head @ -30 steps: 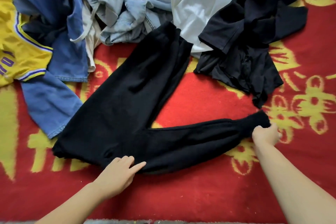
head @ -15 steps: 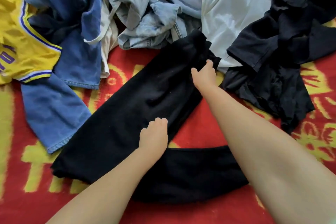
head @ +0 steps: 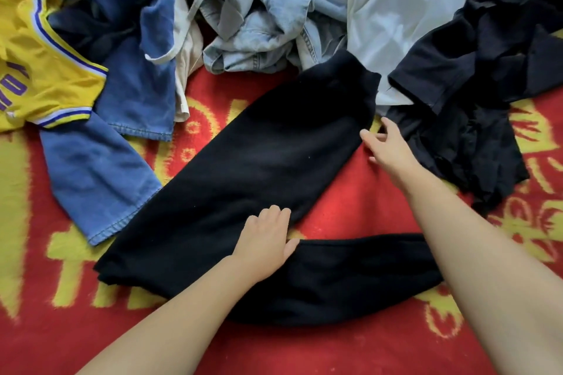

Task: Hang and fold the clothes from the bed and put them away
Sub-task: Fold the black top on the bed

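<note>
Black trousers [head: 259, 161] lie spread on the red and yellow blanket [head: 350, 210]. One leg runs up to the far right and the other lies across the near side, under my right forearm. My left hand [head: 265, 243] rests flat on the crotch where the legs meet, fingers fairly straight. My right hand [head: 387, 146] hovers with spread fingers beside the right edge of the upper leg, just below its cuff, holding nothing.
A heap of clothes fills the far side: a yellow jersey [head: 39, 70] at left, blue denim garments [head: 122, 100], light denim and grey pieces [head: 259, 24], a white shirt [head: 396, 15], and dark garments [head: 472, 85] at right.
My right hand carried the near leg's cuff up to the upper leg's cuff, let go and pulled back to the leg's right edge. My left hand moved from the waist to the crotch.
</note>
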